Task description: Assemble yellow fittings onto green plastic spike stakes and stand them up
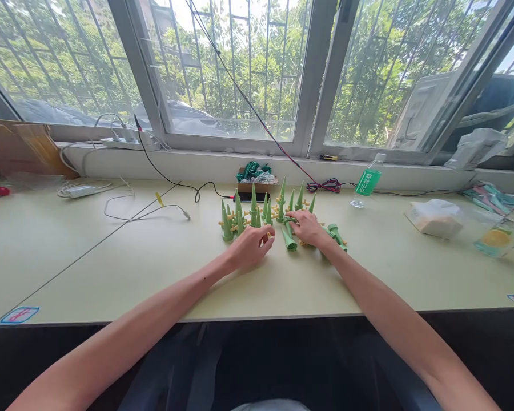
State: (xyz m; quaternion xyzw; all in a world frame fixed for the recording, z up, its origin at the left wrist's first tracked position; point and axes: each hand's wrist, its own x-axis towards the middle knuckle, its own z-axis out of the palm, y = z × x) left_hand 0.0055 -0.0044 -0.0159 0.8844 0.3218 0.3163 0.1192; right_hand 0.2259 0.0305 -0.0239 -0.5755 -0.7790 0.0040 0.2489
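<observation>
Several green plastic cones (253, 210) with small yellow fittings stand upright in a cluster at the middle of the pale table (111, 268). A few more cones (289, 238) lie on their sides to the right. My left hand (252, 246) rests curled on the table just in front of the standing cones, its fingers closed round a small yellow piece. My right hand (307, 226) lies over the fallen cones, fingers bent and pressing on one of them.
A cardboard box (254, 178) of green parts sits behind the cones. A green-labelled bottle (367, 181), a white bag (434, 217) and a clear cup (497, 237) stand to the right. Cables (163, 174) and a charger (81, 189) cross the left side. Windows run along the back.
</observation>
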